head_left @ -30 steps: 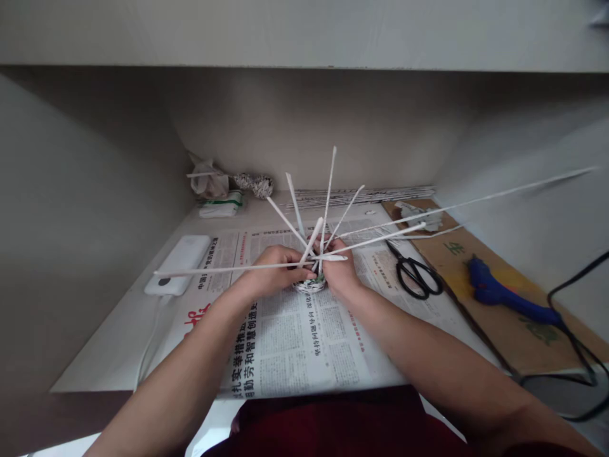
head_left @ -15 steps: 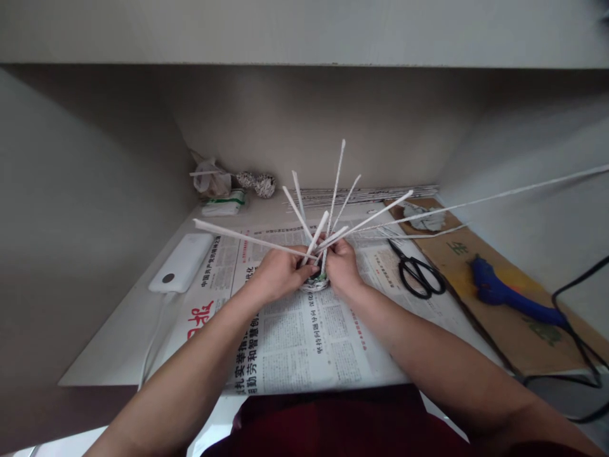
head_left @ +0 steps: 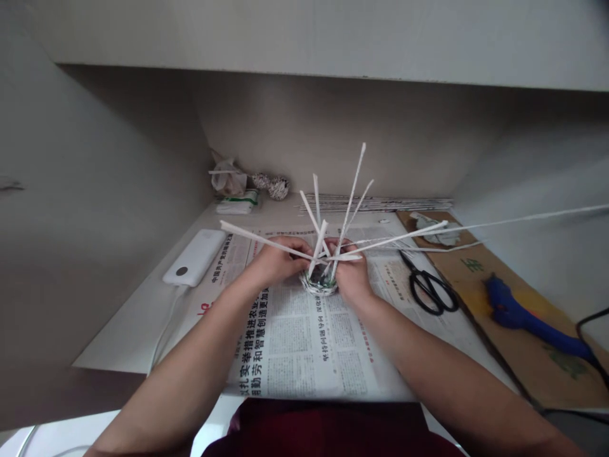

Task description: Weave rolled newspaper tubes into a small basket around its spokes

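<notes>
A small round basket (head_left: 320,287) of woven paper strips rests on the newspaper (head_left: 295,346) in front of me. White rolled-paper stakes (head_left: 353,190) stick up and outward from its rim. My left hand (head_left: 285,259) holds the basket's left side, fingers bent at the rim near a stake that slants left. At the right side, my right hand (head_left: 351,270) is closed around the rim and stake bases; its fingertips are partly hidden behind the stakes. A long paper strip (head_left: 514,221) runs from the basket area far off to the right.
Black scissors (head_left: 432,291) lie to the right, beside cardboard (head_left: 461,266) bearing a blue glue gun (head_left: 533,320) and crumpled paper (head_left: 435,228). A white power bank (head_left: 195,257) with a cable sits left. Paper rods (head_left: 380,203) line the back wall.
The whole view has shifted and tilted slightly. My left fingers have moved back from the front rim, showing more of the basket's opening. A right-hand stake leans lower.
</notes>
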